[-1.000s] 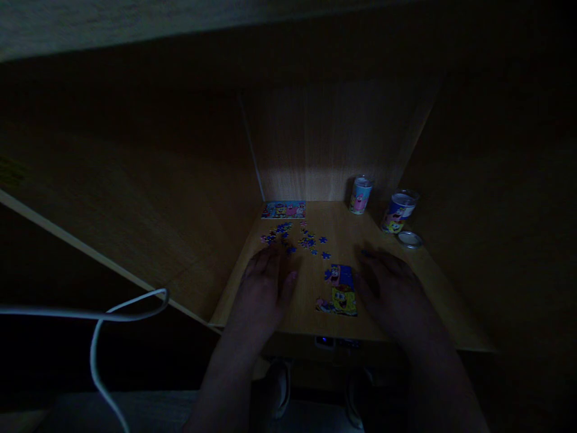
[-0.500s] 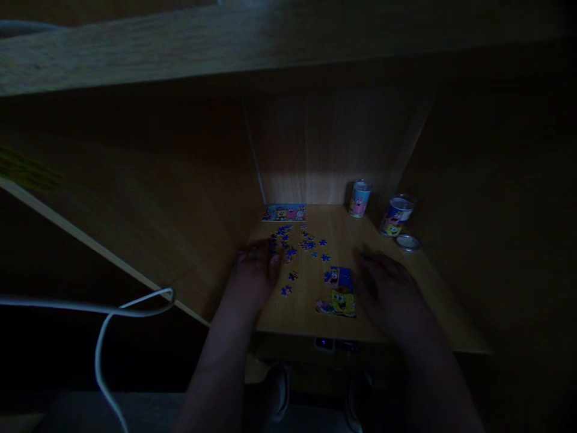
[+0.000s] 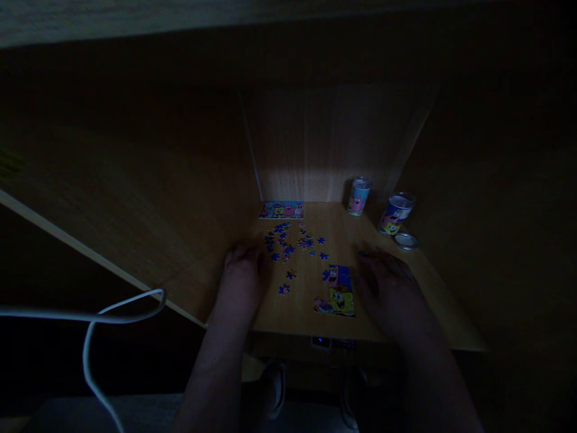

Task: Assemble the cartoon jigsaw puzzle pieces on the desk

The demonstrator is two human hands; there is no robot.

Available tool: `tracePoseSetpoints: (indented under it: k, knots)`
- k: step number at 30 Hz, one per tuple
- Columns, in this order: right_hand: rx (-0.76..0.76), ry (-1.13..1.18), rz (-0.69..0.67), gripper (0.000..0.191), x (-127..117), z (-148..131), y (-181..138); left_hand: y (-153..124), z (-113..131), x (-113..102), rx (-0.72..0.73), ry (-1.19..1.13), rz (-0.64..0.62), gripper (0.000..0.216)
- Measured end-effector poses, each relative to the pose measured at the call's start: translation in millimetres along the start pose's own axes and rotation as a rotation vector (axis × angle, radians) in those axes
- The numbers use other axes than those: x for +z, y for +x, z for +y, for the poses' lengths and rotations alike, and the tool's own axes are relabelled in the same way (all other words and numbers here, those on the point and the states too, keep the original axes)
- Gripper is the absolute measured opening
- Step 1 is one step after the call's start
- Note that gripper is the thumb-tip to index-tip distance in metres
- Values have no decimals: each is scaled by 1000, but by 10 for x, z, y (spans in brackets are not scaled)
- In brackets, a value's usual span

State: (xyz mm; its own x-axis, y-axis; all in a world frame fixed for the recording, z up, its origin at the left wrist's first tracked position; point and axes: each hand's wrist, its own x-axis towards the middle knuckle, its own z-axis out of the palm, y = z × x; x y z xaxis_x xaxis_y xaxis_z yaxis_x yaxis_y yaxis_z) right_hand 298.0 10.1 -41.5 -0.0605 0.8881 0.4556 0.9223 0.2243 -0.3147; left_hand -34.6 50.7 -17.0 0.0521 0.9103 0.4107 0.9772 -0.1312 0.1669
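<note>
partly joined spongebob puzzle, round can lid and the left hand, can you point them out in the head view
partly joined SpongeBob puzzle (image 3: pixel 341 296): head view, on the yellow face
round can lid (image 3: pixel 406 241): head view, on its flat middle
left hand (image 3: pixel 242 273): head view, on its back

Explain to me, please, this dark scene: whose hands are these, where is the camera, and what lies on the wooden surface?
There is no machine: these are a person's bare hands. One camera, worn on the person's head, looks forward and down. On the wooden surface lie loose puzzle pieces, a partly joined puzzle and, at the back left, a picture card. Two printed cans stand at the right, a round lid before the nearer one. The left hand, at the left, shows nothing in its grip. The right hand is beside the partly joined puzzle; something dark blue shows near its fingers, too dark to identify.
</note>
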Motion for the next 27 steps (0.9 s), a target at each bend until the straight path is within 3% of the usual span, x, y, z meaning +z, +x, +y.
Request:
tracePoseSetpoints:
  k: [12, 17, 20, 23, 27]
  knots:
    - [-33, 40, 25, 38, -14, 39, 24, 17, -26, 37, -13, -54, -16, 22]
    - [-13, 39, 28, 31, -137, 25, 122, 24, -15, 47, 6, -54, -23, 24]
    - [0, -7, -116, 34, -264, -121, 379, 13, -5, 30, 7, -58, -29, 24]
    - [37, -64, -346, 33, -313, -378, 805, 1, 8, 13, 1, -60, -35, 27]
    - [9, -115, -453, 26, -133, -745, 1428, -13, 27, -2, -6, -63, -34, 27]
